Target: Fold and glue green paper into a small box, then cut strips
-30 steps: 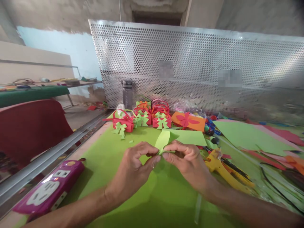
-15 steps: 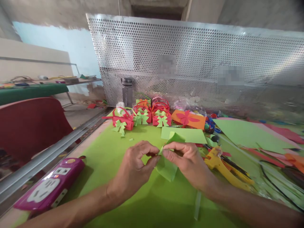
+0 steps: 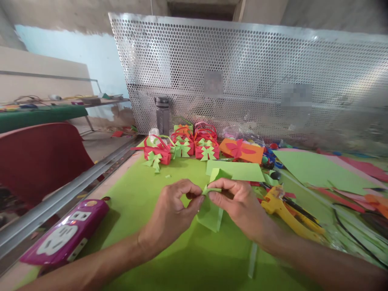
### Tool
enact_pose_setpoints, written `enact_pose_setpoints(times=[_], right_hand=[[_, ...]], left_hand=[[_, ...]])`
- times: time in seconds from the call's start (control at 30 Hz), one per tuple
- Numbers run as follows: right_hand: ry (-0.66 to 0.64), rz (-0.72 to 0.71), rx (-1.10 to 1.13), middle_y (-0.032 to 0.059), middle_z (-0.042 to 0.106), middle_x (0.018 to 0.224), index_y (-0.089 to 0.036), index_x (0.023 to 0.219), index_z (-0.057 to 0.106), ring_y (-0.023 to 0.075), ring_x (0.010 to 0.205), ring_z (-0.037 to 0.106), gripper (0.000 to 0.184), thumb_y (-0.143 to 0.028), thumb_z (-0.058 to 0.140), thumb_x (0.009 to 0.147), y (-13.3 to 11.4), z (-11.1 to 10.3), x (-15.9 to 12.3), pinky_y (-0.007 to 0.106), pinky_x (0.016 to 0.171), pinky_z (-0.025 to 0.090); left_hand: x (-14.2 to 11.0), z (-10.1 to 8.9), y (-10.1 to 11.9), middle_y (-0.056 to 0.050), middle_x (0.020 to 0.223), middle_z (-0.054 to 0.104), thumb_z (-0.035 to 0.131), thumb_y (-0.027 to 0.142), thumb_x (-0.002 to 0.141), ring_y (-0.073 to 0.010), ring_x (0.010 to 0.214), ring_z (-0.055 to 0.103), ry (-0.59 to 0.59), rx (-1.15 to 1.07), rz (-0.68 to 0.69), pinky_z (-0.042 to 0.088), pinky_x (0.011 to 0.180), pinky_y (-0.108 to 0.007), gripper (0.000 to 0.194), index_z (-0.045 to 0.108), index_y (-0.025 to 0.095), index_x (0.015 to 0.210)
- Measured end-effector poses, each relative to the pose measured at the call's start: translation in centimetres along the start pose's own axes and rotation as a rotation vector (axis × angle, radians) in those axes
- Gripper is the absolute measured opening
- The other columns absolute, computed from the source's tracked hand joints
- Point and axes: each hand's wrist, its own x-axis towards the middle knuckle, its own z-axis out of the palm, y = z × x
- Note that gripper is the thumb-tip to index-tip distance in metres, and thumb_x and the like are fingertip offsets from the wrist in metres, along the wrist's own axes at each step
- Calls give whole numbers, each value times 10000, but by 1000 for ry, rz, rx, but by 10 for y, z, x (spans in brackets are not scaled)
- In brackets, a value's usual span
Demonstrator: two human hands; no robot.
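Note:
A piece of folded light green paper (image 3: pixel 209 214) is held up over the green table top. My left hand (image 3: pixel 176 210) pinches its near left edge between thumb and forefinger. From the other side my right hand (image 3: pixel 239 204) grips the same paper, thumb below and forefinger above, fingertips close to those of the left. Part of the paper stands up behind the right fingers, and part hangs below the hands. Behind it lies a flat light green paper rectangle (image 3: pixel 235 171). A clear glue stick (image 3: pixel 252 260) rests near my right forearm.
Small red paper baskets with green bows (image 3: pixel 207 151) stand at the back, beside an orange paper piece (image 3: pixel 242 151) and a bottle (image 3: pixel 163 116). At right lie a yellow glue gun (image 3: pixel 287 214) and large green sheets (image 3: pixel 321 169). A purple power strip (image 3: pixel 65 232) sits at left.
The folded paper has turned slightly between my fingers, its upper part shifting a little left. Both hands keep their pinch in nearly the same place.

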Motion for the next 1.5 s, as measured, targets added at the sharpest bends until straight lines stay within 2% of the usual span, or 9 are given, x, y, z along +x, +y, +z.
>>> enact_pose_setpoints(times=[0.1, 0.23, 0.3, 0.37, 0.57, 0.7, 0.93, 1.2, 1.5], right_hand=[[32, -109, -117, 2, 667, 797, -205, 824, 630, 159, 754, 594, 81, -251, 584, 776, -2, -4, -2, 288, 691, 456], [95, -463, -407, 23, 651, 838, -199, 920, 598, 171, 800, 580, 118, -226, 572, 808, -8, -14, -5, 321, 721, 458], [75, -617, -528, 39, 649, 836, -181, 926, 608, 177, 802, 573, 114, -190, 536, 838, -11, -20, -3, 338, 726, 447], [27, -685, -622, 57, 658, 875, -166, 927, 627, 189, 837, 578, 134, -143, 530, 838, -12, -24, 0, 360, 757, 437], [-102, -563, -649, 20, 698, 859, -200, 879, 663, 178, 813, 609, 155, -100, 623, 767, -7, -27, 10, 353, 766, 435], [-79, -533, -561, -6, 701, 755, -205, 778, 669, 153, 713, 606, 79, -137, 628, 775, -5, -26, 12, 319, 706, 433], [-60, -533, -522, -19, 688, 720, -208, 767, 660, 130, 657, 572, 66, -168, 614, 793, -7, -25, 7, 287, 681, 403], [-70, -500, -552, -18, 677, 707, -200, 766, 636, 121, 621, 537, 74, -182, 582, 813, -10, -23, 7, 291, 691, 373], [-99, -483, -552, -20, 658, 699, -199, 757, 632, 123, 639, 526, 110, -187, 551, 830, -13, -23, 0, 293, 697, 369]], left_hand=[[0, -1, -1, 21, 592, 561, 542, 67, 728, -113, 573, 527, 38, 93, 78, 412, 565, -244, 126, 550, 156, 639], [1, -4, -1, -9, 640, 582, 522, 84, 772, -141, 628, 514, 35, 279, 270, 399, 633, -303, 133, 554, 152, 662], [2, -5, -1, -17, 656, 595, 514, 113, 808, -144, 634, 508, 7, 346, 351, 395, 653, -318, 138, 572, 151, 689], [3, -6, -1, -22, 671, 605, 513, 137, 831, -146, 645, 509, -10, 384, 401, 394, 672, -328, 142, 585, 151, 710], [4, -6, -5, -30, 757, 645, 534, 132, 837, -151, 696, 534, -53, 327, 447, 398, 721, -339, 78, 591, 155, 790], [2, -6, -9, -3, 746, 652, 545, 106, 827, -135, 694, 543, -27, 287, 484, 383, 814, -357, 78, 577, 175, 808], [1, -6, -11, 5, 796, 673, 562, 58, 795, -126, 712, 571, -18, 243, 513, 361, 879, -378, 140, 583, 195, 808], [0, -5, -11, -3, 798, 669, 574, 79, 801, -124, 707, 569, -17, 183, 497, 385, 846, -365, 130, 596, 196, 852], [1, -2, -8, 13, 724, 633, 578, 91, 809, -106, 661, 554, -22, 141, 432, 377, 857, -340, 82, 576, 168, 782]])
